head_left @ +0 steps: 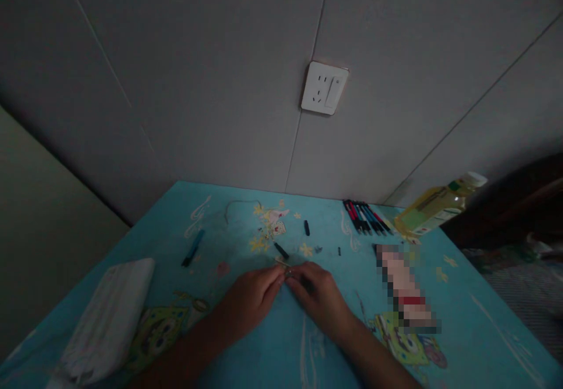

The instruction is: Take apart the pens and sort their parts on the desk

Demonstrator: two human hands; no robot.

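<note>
Grey panelled wall (220, 84) with a white socket plate (325, 88) backs a table (246, 342) covered in a blue printed cloth; lighting is dim. Left hand (264, 288) and right hand (314, 286) meet fingertip to fingertip above the near middle of the table. Both appear closed in a pinch on a small part (288, 273), which sits between them; its exact form cannot be told. Such a grip is probably chosen because the piece is too small for a whole hand, and two-sided support should keep it steady.

Just beyond the fingertips lies a dark tube (281, 251), with a dark cap (307, 228) farther back and a tiny dark piece (339, 251) to the right. Their spacing presumably keeps them separate and within reach. A row of pens (367, 217) lies side by side near the wall, likely grouped for order. One blue-and-dark pen (193, 248) lies apart at left.

Containers: one clear bottle (433, 207), white cap on, holding yellow liquid, at the right far edge. A white packet (109, 318) lies at left; contents, if any, not visible.
</note>
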